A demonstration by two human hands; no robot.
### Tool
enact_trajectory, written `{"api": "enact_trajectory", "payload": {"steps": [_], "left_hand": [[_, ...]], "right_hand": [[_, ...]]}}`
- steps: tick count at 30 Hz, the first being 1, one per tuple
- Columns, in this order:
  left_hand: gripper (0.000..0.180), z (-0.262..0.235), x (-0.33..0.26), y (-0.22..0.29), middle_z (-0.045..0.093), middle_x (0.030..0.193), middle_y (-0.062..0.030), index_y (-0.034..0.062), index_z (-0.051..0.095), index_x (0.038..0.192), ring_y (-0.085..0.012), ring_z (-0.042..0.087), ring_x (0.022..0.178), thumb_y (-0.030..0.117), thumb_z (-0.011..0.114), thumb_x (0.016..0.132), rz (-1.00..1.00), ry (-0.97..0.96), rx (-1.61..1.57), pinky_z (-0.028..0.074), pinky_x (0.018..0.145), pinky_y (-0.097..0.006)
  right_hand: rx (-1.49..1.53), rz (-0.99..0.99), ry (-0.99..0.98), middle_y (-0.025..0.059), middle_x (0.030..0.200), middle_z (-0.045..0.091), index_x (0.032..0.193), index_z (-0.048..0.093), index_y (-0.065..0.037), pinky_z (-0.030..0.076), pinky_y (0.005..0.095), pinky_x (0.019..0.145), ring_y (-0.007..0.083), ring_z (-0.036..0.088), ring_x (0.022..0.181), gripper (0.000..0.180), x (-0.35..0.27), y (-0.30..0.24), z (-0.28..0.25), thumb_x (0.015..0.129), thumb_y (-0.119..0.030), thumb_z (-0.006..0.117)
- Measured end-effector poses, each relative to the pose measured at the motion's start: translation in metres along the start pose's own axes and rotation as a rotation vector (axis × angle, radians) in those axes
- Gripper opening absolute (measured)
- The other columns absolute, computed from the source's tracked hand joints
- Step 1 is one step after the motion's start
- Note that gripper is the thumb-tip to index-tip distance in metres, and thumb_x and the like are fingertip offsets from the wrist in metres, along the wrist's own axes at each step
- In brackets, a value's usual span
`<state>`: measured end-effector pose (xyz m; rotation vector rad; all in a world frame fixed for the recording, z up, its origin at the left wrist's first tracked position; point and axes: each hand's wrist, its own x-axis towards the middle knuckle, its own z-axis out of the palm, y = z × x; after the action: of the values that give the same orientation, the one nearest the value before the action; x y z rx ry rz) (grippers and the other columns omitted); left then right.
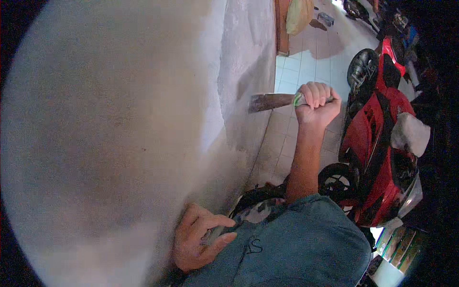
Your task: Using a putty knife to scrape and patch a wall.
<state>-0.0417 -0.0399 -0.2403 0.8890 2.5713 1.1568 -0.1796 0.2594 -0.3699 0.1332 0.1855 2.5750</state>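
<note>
My right hand (317, 103) is closed around the handle of a scraper (271, 102), held out at the end of my raised forearm. A green and white band shows where its handle meets the dark, flat blade. The blade points left and its tip is in front of or against the rough grey lower strip of the wall (119, 119); I cannot tell if they touch. At the lower left, close to the wall and my teal shirt (296, 244), my left hand (198, 239) has its thumb and fingers curved apart, with nothing visible held in it.
A red and black motorbike (373, 148) stands on the right on the tiled floor (282, 138), with a pale bag-like thing (410, 134) on it. A brown wooden edge (282, 28) and a yellowish bag (299, 16) are at the top. More vehicles stand farther off.
</note>
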Motion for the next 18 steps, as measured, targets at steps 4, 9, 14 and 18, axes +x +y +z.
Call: {"api": "enact_trajectory", "payload": {"steps": [4, 9, 14, 18], "left_hand": [[0.028, 0.003, -0.006, -0.002, 0.058, 0.082, -0.0074, 0.0097, 0.069, 0.098, -0.0244, 0.052, 0.077, 0.019, 0.079, 0.074, -0.018, -0.013, -0.006, 0.044, 0.069, -0.034], [0.026, 0.002, -0.013, -0.003, 0.059, 0.083, -0.008, 0.0097, 0.069, 0.097, -0.0246, 0.053, 0.077, 0.016, 0.079, 0.074, -0.057, -0.005, 0.02, 0.044, 0.069, -0.034], [0.027, 0.0, -0.005, 0.001, 0.059, 0.084, -0.0084, 0.0094, 0.069, 0.097, -0.0254, 0.053, 0.075, 0.016, 0.079, 0.073, -0.036, 0.034, 0.026, 0.044, 0.068, -0.034], [0.029, 0.002, 0.0, 0.0, 0.059, 0.086, -0.0089, 0.0079, 0.069, 0.097, -0.024, 0.052, 0.074, 0.016, 0.08, 0.071, 0.044, 0.032, 0.002, 0.044, 0.067, -0.034]], "right_hand": [[0.017, 0.125, -0.021, -0.0032, 0.047, 0.027, 0.056, 0.03, -0.016, 0.025, 0.0258, 0.034, 0.0105, 0.024, 0.038, 0.031, -0.015, 0.025, 0.002, 0.08, -0.026, 0.046], [0.011, 0.046, 0.052, -0.0029, 0.046, 0.027, 0.057, 0.031, -0.015, 0.025, 0.0267, 0.034, 0.0119, 0.025, 0.038, 0.03, -0.008, 0.013, 0.001, 0.08, -0.027, 0.046], [-0.063, 0.05, 0.173, -0.0035, 0.046, 0.028, 0.057, 0.032, -0.015, 0.026, 0.0262, 0.034, 0.013, 0.024, 0.037, 0.031, -0.008, 0.025, 0.002, 0.08, -0.029, 0.047], [0.198, 0.041, -0.22, -0.0034, 0.046, 0.027, 0.057, 0.032, -0.015, 0.025, 0.0271, 0.035, 0.0133, 0.024, 0.038, 0.031, 0.009, -0.01, -0.006, 0.08, -0.03, 0.047]]}}
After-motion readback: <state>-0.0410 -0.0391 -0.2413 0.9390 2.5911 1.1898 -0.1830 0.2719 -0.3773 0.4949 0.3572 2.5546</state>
